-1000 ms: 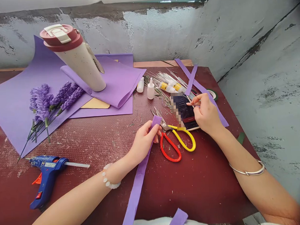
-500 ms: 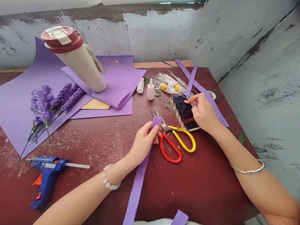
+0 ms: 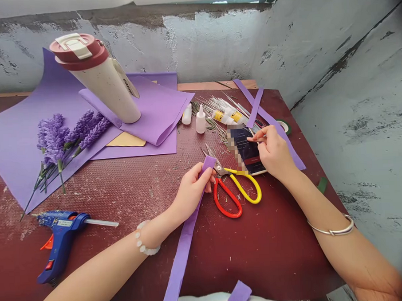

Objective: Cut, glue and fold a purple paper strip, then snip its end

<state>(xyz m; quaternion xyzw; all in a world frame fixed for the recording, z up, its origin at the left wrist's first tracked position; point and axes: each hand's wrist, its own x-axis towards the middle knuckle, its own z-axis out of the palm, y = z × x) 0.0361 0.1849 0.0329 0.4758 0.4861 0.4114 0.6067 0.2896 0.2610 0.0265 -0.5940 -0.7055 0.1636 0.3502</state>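
My left hand [image 3: 191, 191] pinches the top end of a long purple paper strip [image 3: 182, 253] that runs down toward my lap. Just right of it lie scissors [image 3: 234, 191] with one red and one yellow handle. My right hand [image 3: 274, 154] rests on a phone [image 3: 246, 150] lying on the dark red table [image 3: 275, 245]; its fingers are curled, with the fingertips touching the phone's screen near the top right corner.
A blue glue gun [image 3: 60, 238] lies at the front left. Purple paper flowers [image 3: 65, 138] rest on purple sheets [image 3: 17, 145]. A white tumbler with a red lid [image 3: 98, 77] stands behind. Small glue bottles [image 3: 199, 119], thin wires [image 3: 219, 107] and more purple strips [image 3: 269, 118] lie by the wall.
My right hand has shifted slightly over the phone, fingertips now on its screen. My left hand keeps its hold on the strip; the view moved a little.
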